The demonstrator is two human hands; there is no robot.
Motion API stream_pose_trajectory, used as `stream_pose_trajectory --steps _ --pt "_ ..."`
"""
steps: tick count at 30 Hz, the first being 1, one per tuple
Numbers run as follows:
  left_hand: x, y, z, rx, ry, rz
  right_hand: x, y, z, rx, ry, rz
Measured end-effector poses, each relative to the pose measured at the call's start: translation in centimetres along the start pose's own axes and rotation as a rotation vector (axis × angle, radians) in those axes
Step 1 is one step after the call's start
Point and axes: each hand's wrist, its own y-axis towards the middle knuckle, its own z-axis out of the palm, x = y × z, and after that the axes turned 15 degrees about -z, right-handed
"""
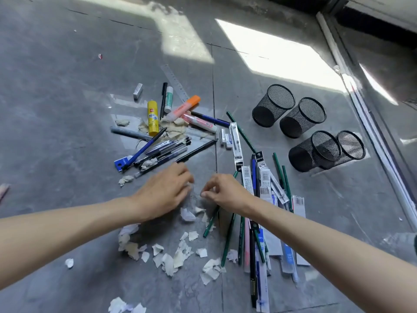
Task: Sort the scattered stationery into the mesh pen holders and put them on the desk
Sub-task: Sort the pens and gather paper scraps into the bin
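Four mesh pen holders (pixel 291 114) are in view, all black and all tipped on their sides on the grey floor (pixel 56 86) at the right. They lie as two pairs, and within each pair the holders touch. No stationery can be seen in any of them.

The stationery is all down on the tiles. In the far heap there's one yellow glue bottle (pixel 153 118), one orange highlighter (pixel 185 107), one pink marker (pixel 199 123), one white-and-green glue stick (pixel 168 99), one black marker (pixel 163 100) and one clear ruler (pixel 174 82). One white eraser (pixel 137 91) lies off on its own. At least two more erasers (pixel 226 138) lie just beside a packed refill.

A bundle of dark pens (pixel 164 151) is crossed by one blue pen (pixel 144 150). I count at least six green pencils (pixel 240 132), fanned out among the refill packets (pixel 264 177) at the right.

The left hand (pixel 167 190) is palm down with relaxed fingers, holding nothing. The right hand (pixel 225 190) has curled fingers with the thumb close to them, but I cannot tell if it pinches anything.

Torn paper scraps (pixel 180 256) litter the near floor.
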Motion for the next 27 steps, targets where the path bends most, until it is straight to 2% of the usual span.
stream_pose_trajectory --steps 3,8,13,17,20,27 --pt "0.4 3.1 -0.2 -0.123 0.130 -0.047 -0.7 0.8 -0.8 -0.059 -0.156 0.006" --pt "0.1 7.2 0.4 -0.053 0.249 -0.133 -2.1 2.3 -1.9 -0.062 -0.308 -0.049" --pt "-0.7 10.0 1.0 0.011 0.259 -0.191 -2.1 4.0 -1.6 -0.091 -0.359 -0.121" --pt "-0.7 11.3 0.8 0.070 0.275 -0.157 -2.5 5.1 -1.3 -0.063 -0.406 -0.103" --pt "-0.7 11.4 0.3 0.036 0.288 -0.098 -3.1 5.6 -1.1 -0.010 -0.468 -0.101" --pt "1.0 8.8 -0.4 -0.035 0.367 0.074 -2.8 2.6 -1.5 -0.104 -0.507 -0.116"
